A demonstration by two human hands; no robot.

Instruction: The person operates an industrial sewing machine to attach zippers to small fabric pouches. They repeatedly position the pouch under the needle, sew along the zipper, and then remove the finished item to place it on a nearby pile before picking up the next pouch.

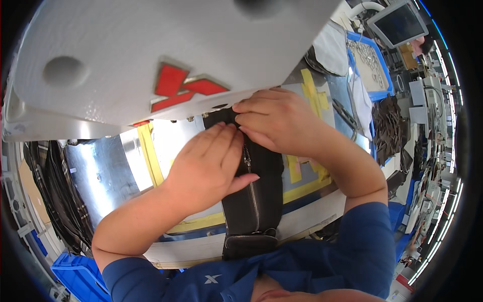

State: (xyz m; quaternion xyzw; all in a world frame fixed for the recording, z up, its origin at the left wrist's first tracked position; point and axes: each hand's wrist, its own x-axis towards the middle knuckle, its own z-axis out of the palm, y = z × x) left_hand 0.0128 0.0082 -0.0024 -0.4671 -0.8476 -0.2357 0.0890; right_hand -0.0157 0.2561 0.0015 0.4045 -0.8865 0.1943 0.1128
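A long black fabric piece with a metal zipper [254, 194] runs from under the sewing machine [121, 60] toward my body. My left hand [206, 166] lies on the left side of the fabric, fingers stretched toward the machine and thumb apart across the zipper. Beyond it my right hand [276, 118] has bent fingers closed on the fabric's far part, close below the machine head. The zipper's slider [247, 160] shows between the hands and the near end. A second, crosswise zipper [251, 235] sits at the near end. The machine head hides the needle area.
Yellow tape strips [147, 153] mark the shiny metal table [98, 173]. Dark fabric pieces [55, 194] hang at the left, above a blue crate [78, 274]. At the right are a blue tray [370, 63] of metal rings, scissors [344, 117], stacked dark pieces [390, 128] and a screen [398, 24].
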